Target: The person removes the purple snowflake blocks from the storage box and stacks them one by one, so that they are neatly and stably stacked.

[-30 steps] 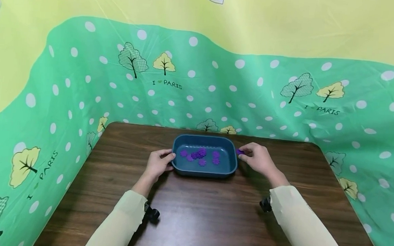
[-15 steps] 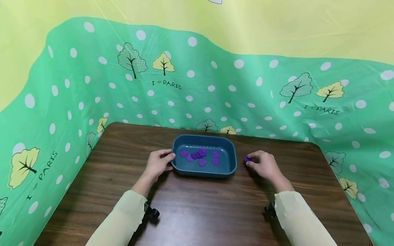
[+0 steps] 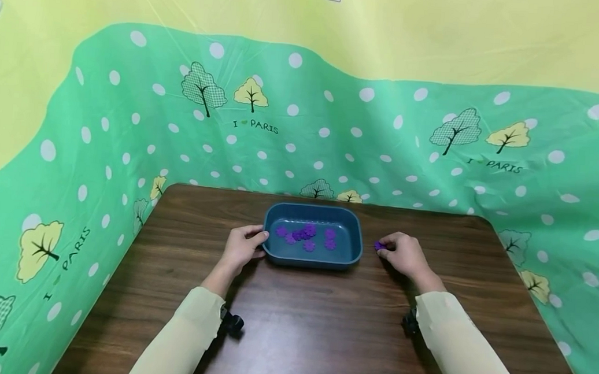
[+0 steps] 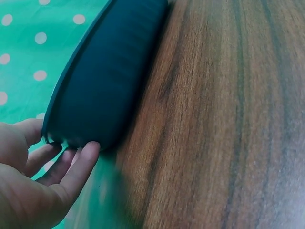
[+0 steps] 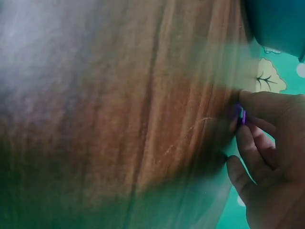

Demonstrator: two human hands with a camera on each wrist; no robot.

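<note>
The left hand (image 3: 240, 246) has its grip on the near-left end of the blue tray (image 3: 311, 263), and out past the tray's right end, the right hand (image 3: 405, 256) pinches a purple piece (image 3: 379, 246) low over the table (image 3: 295, 326)! Inside, purple flower shapes (image 3: 308, 246) (some bunched, others apart) lie on the bottom.
</note>
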